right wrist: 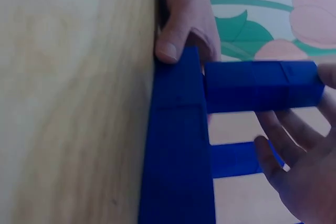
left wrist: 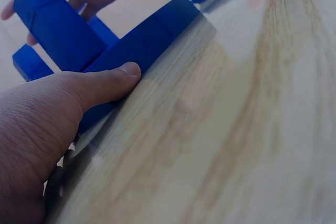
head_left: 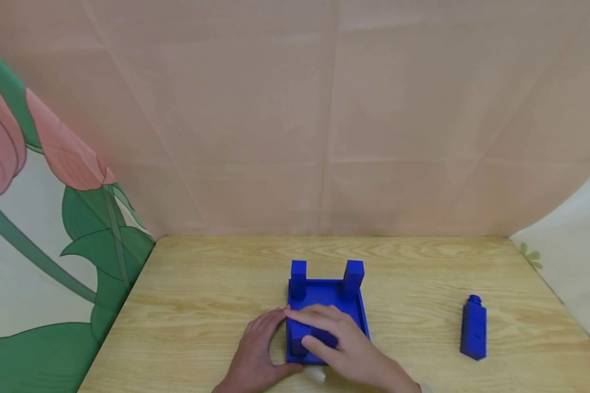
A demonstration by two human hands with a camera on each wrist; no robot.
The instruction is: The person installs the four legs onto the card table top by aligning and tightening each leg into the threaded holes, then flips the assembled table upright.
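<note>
A shallow blue square base with a raised rim point(head_left: 363, 314) lies on the table, with blue square posts standing at its corners. My left hand point(head_left: 255, 352) holds the near left corner, its thumb pressed on the front side point(left wrist: 152, 32) and its fingers along the left side. Over the base, my right hand point(head_left: 346, 346) holds the upright near-left post point(head_left: 299, 345) near its top, thumb on the near side and fingers beyond it. In the right wrist view this post point(right wrist: 252, 87) meets the base. Two far posts, left point(head_left: 299, 278) and right point(head_left: 354, 275), stand untouched.
A loose blue post point(head_left: 473, 330) with a round knobbed end lies on the wooden table point(head_left: 192, 305) to the right. Behind the table hangs a plain pinkish cloth point(head_left: 255, 136); a flower-patterned cloth point(head_left: 44, 262) hangs at the left.
</note>
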